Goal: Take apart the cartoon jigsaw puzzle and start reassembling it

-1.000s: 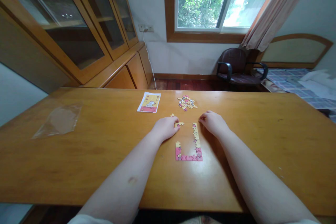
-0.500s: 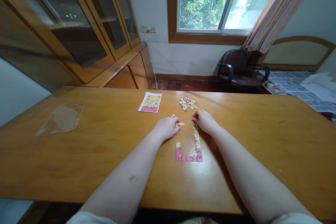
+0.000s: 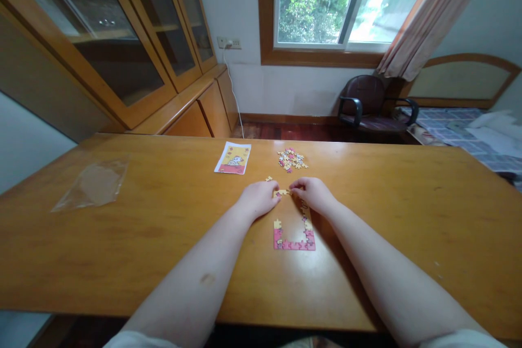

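My left hand (image 3: 260,199) grips the left end of a short yellow strip of joined puzzle pieces (image 3: 282,193), with thumb and fingers closed about it. At the strip's right end, my right hand (image 3: 313,193) pinches a small yellow puzzle piece (image 3: 289,192); whether the two interlock I cannot tell. Below lies a partly joined puzzle border (image 3: 294,246), pink along the bottom and yellow up the right side. My right hand covers the top of that right side. One loose yellow piece (image 3: 268,178) rests just beyond my left fingers.
A heap of loose puzzle pieces (image 3: 292,160) lies farther back on the wooden table (image 3: 171,239). Left of it is a picture card (image 3: 233,158) with a white animal. A clear plastic bag (image 3: 93,185) lies far left. Beyond the table stand a cabinet (image 3: 191,114) and a chair (image 3: 365,100).
My right hand has moved left from the top of the border's right side to the strip's right end, bringing a puzzle piece. My left hand has stayed in place.
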A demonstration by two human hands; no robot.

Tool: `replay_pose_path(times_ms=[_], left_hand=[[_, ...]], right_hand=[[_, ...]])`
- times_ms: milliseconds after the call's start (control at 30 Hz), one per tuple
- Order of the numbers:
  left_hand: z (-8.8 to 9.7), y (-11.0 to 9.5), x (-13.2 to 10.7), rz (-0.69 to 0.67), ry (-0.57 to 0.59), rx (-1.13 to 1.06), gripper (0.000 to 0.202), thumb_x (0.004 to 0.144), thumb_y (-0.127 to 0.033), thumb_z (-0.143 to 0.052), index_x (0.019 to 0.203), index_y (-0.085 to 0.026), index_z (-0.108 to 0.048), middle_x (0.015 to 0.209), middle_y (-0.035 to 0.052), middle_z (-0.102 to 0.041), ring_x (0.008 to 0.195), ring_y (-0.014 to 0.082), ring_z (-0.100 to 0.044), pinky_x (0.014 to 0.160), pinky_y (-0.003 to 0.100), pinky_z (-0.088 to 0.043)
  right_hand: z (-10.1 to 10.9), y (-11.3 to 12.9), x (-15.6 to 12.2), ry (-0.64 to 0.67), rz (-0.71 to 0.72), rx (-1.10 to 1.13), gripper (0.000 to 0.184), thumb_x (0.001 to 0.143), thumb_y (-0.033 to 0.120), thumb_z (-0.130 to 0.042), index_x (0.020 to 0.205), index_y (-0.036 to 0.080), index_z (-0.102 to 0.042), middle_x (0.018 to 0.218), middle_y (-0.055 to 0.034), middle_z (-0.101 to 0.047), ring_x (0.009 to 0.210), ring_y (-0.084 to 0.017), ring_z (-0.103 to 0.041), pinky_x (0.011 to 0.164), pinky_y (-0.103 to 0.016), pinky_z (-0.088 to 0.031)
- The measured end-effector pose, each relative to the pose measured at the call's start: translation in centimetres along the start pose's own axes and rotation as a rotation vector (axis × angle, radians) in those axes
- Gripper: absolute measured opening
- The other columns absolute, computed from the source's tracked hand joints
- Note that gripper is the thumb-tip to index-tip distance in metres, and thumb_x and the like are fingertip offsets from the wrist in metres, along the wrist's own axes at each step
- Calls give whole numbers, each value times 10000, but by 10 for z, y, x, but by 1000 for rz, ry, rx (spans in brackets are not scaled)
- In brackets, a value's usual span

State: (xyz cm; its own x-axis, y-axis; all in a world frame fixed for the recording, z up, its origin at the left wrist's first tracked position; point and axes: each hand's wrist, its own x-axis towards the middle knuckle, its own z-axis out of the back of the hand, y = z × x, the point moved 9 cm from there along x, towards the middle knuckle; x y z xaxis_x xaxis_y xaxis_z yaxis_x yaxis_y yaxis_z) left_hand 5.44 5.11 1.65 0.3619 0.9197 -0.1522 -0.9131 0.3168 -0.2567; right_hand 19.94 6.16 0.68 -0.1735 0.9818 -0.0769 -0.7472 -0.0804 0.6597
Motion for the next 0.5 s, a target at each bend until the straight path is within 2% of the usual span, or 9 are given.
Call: replay_pose_path(times_ms=[200,500], left_hand=[[0,0,0,4,4,-12,317,832,-438,-522,1102,-289,-595,1058,44,-694,975,238,-643,816,319,-491],[0,0,0,16,5,-7,313,832,-426,-529,1102,-285,-600,1065,45,-691,984,234,-641,834,312,-485]], right_hand=[[-4,1,-1,11,9,-42,172,793,258,-615,908,215,-735,892,-25,-739,820,-170,-659,770,-264,-471],[0,13,-3,-38,134,-187,173,824,269,-581,902,218,-727,921,-39,-726,865,-176,-643,790,-266,-458]])
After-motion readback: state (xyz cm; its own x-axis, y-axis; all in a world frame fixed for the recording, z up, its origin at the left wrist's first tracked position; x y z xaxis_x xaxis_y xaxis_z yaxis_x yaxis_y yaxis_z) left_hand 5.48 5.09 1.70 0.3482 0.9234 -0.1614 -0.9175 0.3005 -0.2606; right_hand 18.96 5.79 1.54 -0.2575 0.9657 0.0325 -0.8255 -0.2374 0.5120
